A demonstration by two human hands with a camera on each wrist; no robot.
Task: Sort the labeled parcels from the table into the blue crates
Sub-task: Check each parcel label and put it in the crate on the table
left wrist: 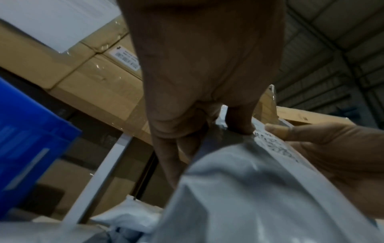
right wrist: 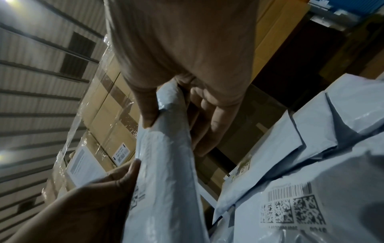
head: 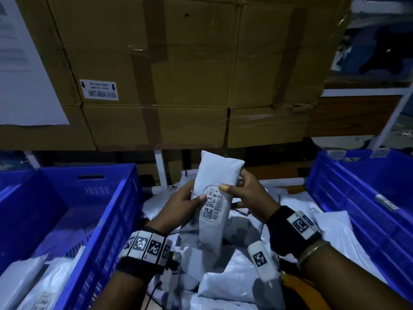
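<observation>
The scene is dim with a bluish cast. In the right wrist view two lamps (right wrist: 8, 2) glare at the left edge. Both wrist views are soft, perhaps motion-blurred, and grainy. The head view bends at its edges; tape on the cardboard boxes (head: 156, 63) glints.
</observation>
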